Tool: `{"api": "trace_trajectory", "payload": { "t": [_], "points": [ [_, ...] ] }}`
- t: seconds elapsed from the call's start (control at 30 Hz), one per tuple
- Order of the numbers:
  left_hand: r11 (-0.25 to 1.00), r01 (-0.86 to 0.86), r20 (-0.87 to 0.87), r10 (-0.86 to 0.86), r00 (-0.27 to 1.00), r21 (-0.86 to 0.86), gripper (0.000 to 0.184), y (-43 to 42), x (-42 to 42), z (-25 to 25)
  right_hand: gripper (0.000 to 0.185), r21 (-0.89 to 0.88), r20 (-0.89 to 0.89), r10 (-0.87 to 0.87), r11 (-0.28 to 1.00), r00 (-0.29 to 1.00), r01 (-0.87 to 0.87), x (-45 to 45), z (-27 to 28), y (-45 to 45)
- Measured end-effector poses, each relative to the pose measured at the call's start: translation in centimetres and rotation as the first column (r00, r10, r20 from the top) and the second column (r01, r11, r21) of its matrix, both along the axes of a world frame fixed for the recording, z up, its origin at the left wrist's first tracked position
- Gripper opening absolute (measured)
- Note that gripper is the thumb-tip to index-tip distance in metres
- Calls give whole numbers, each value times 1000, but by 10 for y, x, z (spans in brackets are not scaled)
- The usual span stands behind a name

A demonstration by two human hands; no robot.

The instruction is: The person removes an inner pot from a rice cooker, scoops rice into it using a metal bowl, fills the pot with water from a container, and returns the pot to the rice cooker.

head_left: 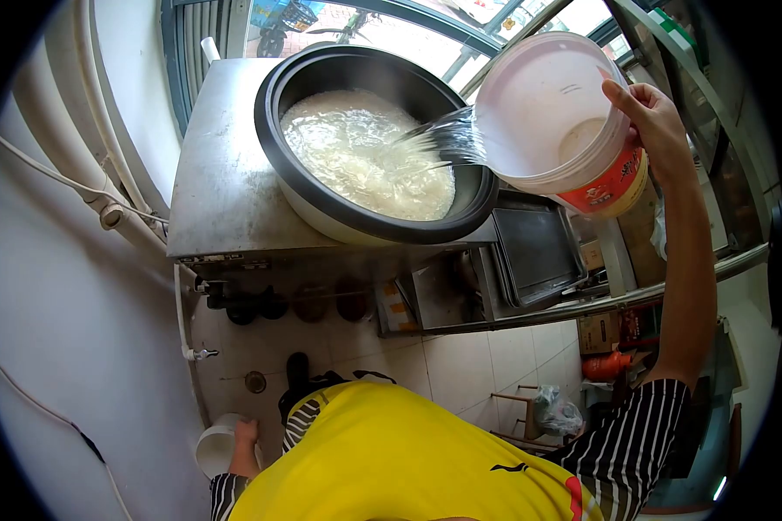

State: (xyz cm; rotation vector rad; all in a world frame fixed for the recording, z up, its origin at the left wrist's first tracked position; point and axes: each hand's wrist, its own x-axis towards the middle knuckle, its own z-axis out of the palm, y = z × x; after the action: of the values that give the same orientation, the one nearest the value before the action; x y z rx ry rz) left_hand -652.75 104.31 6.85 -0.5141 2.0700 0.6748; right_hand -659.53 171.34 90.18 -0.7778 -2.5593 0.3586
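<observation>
My right hand (656,117) grips the rim of a white plastic bucket (530,104) with a red and yellow label, thumb over the edge. The bucket is tilted to the left, and a stream of water (452,139) runs from its lip. It lands in a large round cooking pot (274,143) with a thick dark rim, where the cloudy whitish liquid (356,165) is splashing. Low at my left side, my left hand (248,434) is closed on the edge of a second white bucket (215,450), whose contents I cannot make out.
The pot stands on a steel counter (217,174) by a window. Dark trays (543,247) lean to its right, near a metal rail (634,300). Pipes (56,130) run along the left wall. A stool (521,404) with a plastic bag (556,412) is on the tiled floor.
</observation>
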Motion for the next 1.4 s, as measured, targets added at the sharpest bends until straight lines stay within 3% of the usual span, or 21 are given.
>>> {"api": "trace_trajectory", "payload": {
  "t": [0.1, 0.2, 0.3, 0.4, 0.6, 0.77, 0.87, 0.97, 1.07, 1.2, 1.27, 1.33, 1.4],
  "points": [
    [999, -46, -33, 47, 998, 18, 38, -4, 2, 5, 66, 31, 16, 32, 999, 999, -33, -4, -1, -9],
    [982, -133, -21, 137, 990, 130, 34, 33, -14, 64, 66, 75, -3, 103, 992, 995, -102, -6, -3, -18],
    [949, -162, -63, 185, 981, 270, 32, 49, -20, 36, 68, 144, -6, 150, 979, 989, -147, -7, -6, -23],
    [942, -101, -111, 143, 983, 321, 34, 74, -30, 50, 69, 225, 29, 154, 962, 988, -156, -10, -5, -33],
    [947, -82, -141, 131, 981, 310, 32, 89, -36, 80, 69, 418, 53, 281, 865, 958, -277, -16, -19, -54],
    [948, -124, -93, 157, 983, 292, 30, 55, -23, 48, 63, 556, 72, 347, 764, 935, -327, -15, -36, -83],
    [952, -148, -82, 176, 981, 267, 28, 37, -17, 38, 61, 527, 94, 424, 746, 901, -406, -15, -47, -91],
    [963, -149, -94, 174, 980, 226, 29, 29, -11, 41, 64, 610, 128, 514, 634, 848, -476, -14, -62, -93],
    [971, -113, -124, 141, 982, 210, 30, 27, -8, 35, 61, 579, 74, 512, 676, 856, -455, -10, -71, -88],
    [967, -121, -178, 163, 970, 226, 33, 37, 2, 54, 49, 403, -194, 473, 837, 859, -370, 12, -76, -62],
    [968, -107, -206, 155, 966, 226, 33, 43, 10, 61, 50, 130, -454, 392, 918, 800, -376, 32, -78, -54],
    [972, -92, -238, 144, 961, 217, 34, 47, 23, 65, 52, -111, -676, 213, 917, 706, -383, 57, -83, -50],
    [979, -68, -269, 119, 956, 191, 34, 47, 40, 63, 45, -359, -713, 30, 842, 701, -401, 104, -89, -15]
  ]
}}
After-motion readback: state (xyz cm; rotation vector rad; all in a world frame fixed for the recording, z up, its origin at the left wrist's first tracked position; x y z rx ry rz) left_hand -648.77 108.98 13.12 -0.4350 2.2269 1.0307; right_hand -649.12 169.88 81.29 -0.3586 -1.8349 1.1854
